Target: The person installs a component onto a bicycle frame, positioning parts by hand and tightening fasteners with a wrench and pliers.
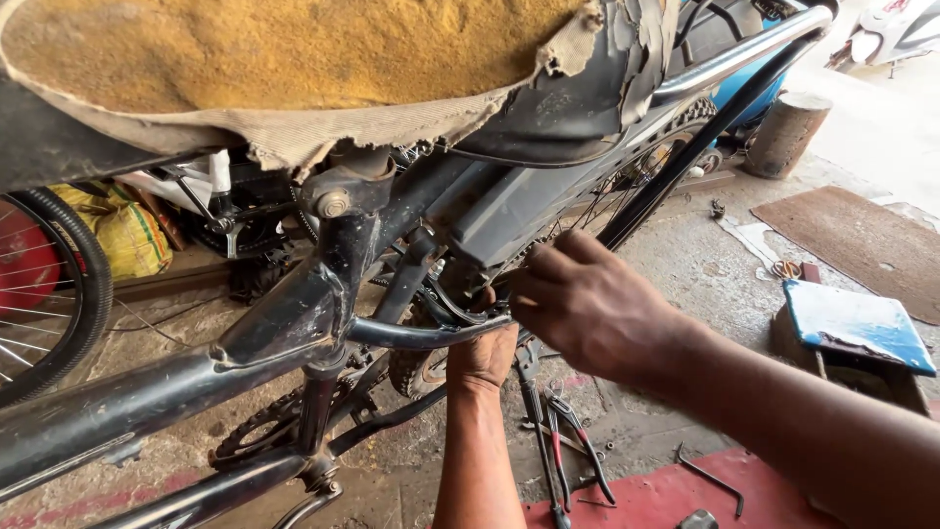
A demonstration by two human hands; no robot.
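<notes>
Left hand (482, 355) fingers clenched on curved chrome metal tube (421, 336) under torn tan bike saddle (294, 59). Right hand (587, 309) fingers curled at black frame (323, 294), just above left; grip unclear. Brace tube steady w/ left, work small w/ right.

Head camera, looking steeply down, close above bicycle frame (196, 372), workshop floor (705, 264) beyond

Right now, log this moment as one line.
left hand: under frame tube | right hand: at rear wheel | pliers: on floor
</notes>
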